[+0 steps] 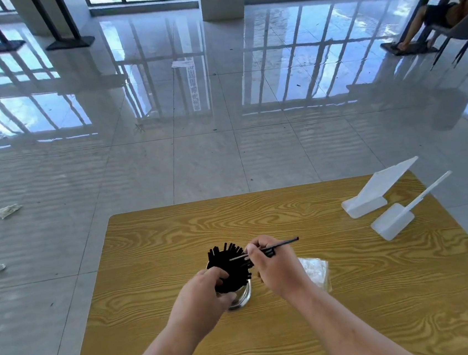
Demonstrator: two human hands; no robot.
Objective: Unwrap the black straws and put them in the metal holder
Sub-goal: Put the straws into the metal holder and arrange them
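A shiny metal holder (pixel 244 297) stands near the middle of the wooden table (pixel 300 329), packed with several black straws (pixel 230 267) that fan out at the top. My left hand (pixel 207 293) wraps around the holder and the lower part of the bundle. My right hand (pixel 276 265) sits just right of the bundle and pinches one thin black straw (pixel 280 244) that lies almost level, its tip pointing right. A crumpled clear wrapper (pixel 316 270) lies on the table behind my right hand.
Two white plastic pieces stand at the table's far right: a slanted stand (pixel 373 194) and a scoop-like piece with a long handle (pixel 398 217). Paper scraps (pixel 8 210) litter the tiled floor at left. A seated person (pixel 441 14) is far off at the upper right.
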